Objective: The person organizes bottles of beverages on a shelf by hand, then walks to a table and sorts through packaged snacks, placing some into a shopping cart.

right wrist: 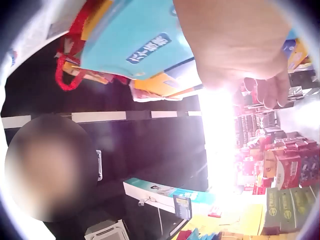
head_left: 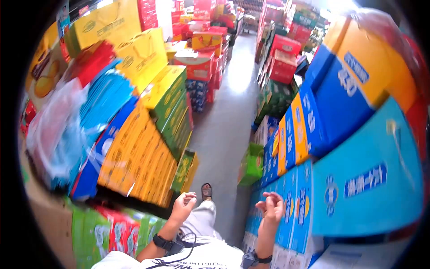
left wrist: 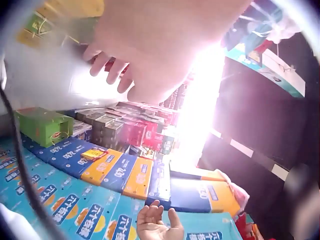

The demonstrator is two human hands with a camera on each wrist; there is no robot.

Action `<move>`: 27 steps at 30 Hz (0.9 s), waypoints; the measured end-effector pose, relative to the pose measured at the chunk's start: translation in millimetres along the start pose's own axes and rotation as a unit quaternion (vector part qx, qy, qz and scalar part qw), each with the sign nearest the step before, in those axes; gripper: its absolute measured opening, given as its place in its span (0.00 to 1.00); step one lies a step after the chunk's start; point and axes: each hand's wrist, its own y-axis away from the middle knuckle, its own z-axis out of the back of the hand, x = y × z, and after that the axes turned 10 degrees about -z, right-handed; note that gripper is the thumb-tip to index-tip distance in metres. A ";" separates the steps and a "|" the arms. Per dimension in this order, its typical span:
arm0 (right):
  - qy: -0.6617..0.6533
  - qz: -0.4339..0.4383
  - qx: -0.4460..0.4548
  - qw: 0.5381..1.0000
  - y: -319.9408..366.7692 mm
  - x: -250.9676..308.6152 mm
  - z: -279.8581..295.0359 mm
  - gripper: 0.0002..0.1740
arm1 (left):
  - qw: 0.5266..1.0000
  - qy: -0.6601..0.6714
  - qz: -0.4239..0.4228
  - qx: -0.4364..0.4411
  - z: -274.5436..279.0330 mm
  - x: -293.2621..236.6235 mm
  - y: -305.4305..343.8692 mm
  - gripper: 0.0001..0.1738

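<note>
Both hands are held up in front of the waist, palms apart and nothing in them. My left hand (head_left: 182, 208) has its fingers loosely bent, close to the stack of orange boxes (head_left: 134, 157) on the left. On the other side my right hand (head_left: 271, 207) is raised with relaxed, half-curled fingers, overlapping the light-blue boxes (head_left: 286, 210) in the head view. From the left wrist, the left hand (left wrist: 155, 45) looms large at the top, and the right hand (left wrist: 159, 222) shows small below. The right hand (right wrist: 240, 45) fills the upper part of its own wrist view.
A narrow grey aisle (head_left: 228, 98) runs ahead between stacked gift boxes. Green boxes (head_left: 251, 165) jut into it on the right, and a green-yellow box (head_left: 184, 170) stands low on the left. A plastic-wrapped bundle (head_left: 58, 130) and a large light-blue box (head_left: 367, 179) flank the person.
</note>
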 end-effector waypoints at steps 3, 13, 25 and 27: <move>-0.013 -0.049 -0.007 0.999 -102.4 -3.3 -34.1 0.12 | 1.000 0.010 -0.018 0.003 -46.8 2.8 -167.4 0.12; 0.045 -0.063 -0.123 0.989 -328.4 82.1 -168.2 0.12 | 0.933 -0.062 -0.334 0.119 -162.8 -155.6 -566.8 0.13; 0.029 -0.057 -0.093 0.994 -774.6 162.2 -344.8 0.08 | 0.985 -0.161 -0.061 -0.026 -103.5 -66.1 -926.3 0.13; 0.018 -0.038 -0.039 0.998 -868.1 172.6 -383.9 0.08 | 0.989 -0.125 -0.055 -0.055 -93.3 -82.3 -989.9 0.10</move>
